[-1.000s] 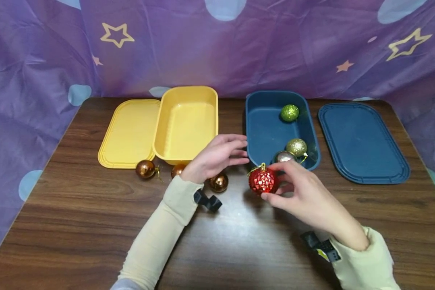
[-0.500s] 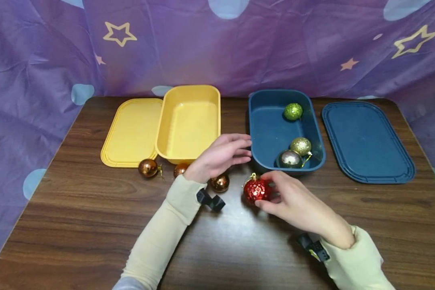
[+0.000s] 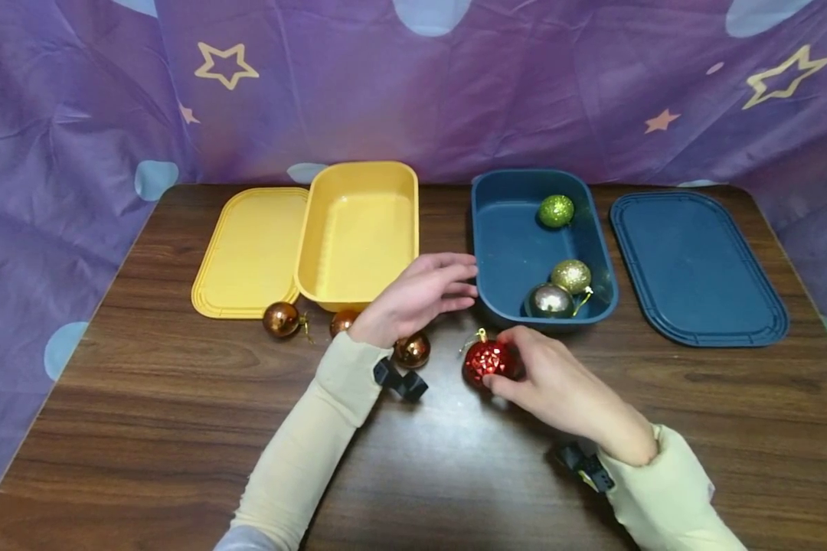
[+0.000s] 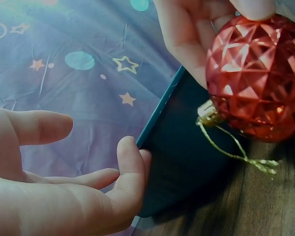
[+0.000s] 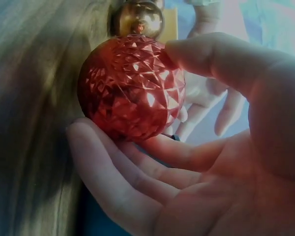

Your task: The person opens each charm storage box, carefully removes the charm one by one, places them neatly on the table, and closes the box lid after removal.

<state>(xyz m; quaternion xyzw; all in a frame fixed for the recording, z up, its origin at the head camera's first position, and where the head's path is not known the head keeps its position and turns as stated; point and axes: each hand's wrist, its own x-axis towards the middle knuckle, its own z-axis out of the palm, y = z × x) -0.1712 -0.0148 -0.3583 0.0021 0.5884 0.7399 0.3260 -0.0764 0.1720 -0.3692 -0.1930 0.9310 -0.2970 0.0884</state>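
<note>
A red faceted Christmas bauble (image 3: 486, 363) with a gold cap and string is pinched between the thumb and fingers of my right hand (image 3: 558, 386), low over or on the table in front of the blue box (image 3: 478, 252). In the right wrist view, the thumb lies on one side of the red bauble (image 5: 132, 88) and the fingers curl along the other. My left hand (image 3: 420, 295) has its fingers loosely extended, their tips at the blue box's left wall. Inside that box lie a green bauble (image 3: 556, 211), a gold glitter bauble (image 3: 570, 276) and a silver bauble (image 3: 550, 301).
A yellow box (image 3: 358, 237) stands left of the blue one, beside its yellow lid (image 3: 251, 252). The blue lid (image 3: 699, 268) lies at the right. Copper baubles (image 3: 281, 319) sit before the yellow box, one partly behind my left wrist. A purple cloth (image 3: 524, 99) hangs behind the table.
My right hand has carried the red bauble left and towards me, away from the blue box's front edge. One copper bauble near my left wrist has shifted slightly left. My left hand stays at the box.
</note>
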